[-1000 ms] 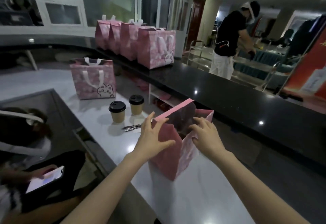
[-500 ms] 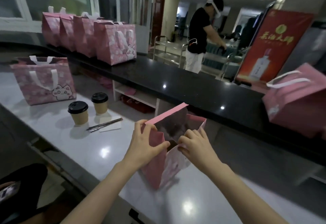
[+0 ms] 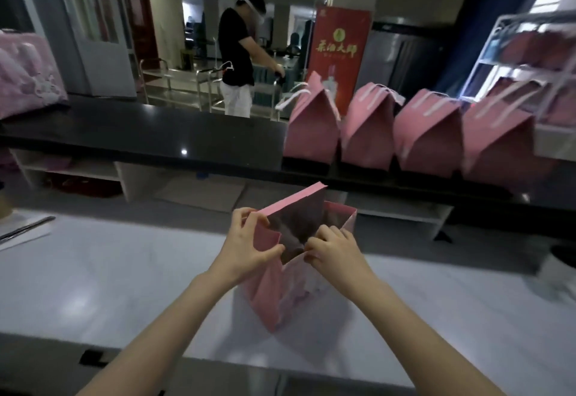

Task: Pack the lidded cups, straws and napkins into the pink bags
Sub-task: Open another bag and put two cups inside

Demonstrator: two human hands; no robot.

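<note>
The pink bag (image 3: 274, 299) is stood open on the white surface (image 3: 109, 277) beneath both grips; its left rim is pinched by the left grip (image 3: 247, 247); its near rim is pinched by the right grip (image 3: 336, 250); straws (image 3: 26, 229) are seen far to the left.

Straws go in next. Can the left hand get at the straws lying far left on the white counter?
Probably, once it lets go: the left hand pinches the pink bag at its rim, and only bare counter lies between it and the straws.
</note>
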